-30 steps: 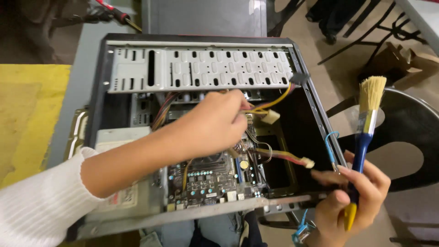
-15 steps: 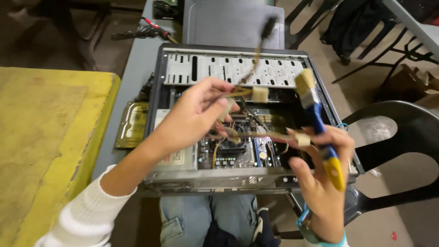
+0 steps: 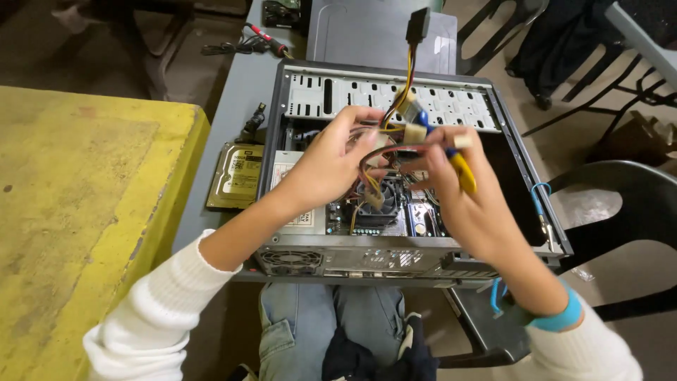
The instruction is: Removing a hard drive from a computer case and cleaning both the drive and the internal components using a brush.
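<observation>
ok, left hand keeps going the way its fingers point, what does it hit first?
Likely the right hand: the left hand points right across the cable bundle both hold, fingertips nearly meeting. Depth unclear.

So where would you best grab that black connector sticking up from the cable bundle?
Probably pinch the black connector across its flat sides, coming from above: it stands clear over the open case on stiff yellow wires, while both hands, left and right, crowd the bundle below.

Repair workshop: opened computer case [image 3: 395, 92], loose hard drive [image 3: 235, 176]
</observation>
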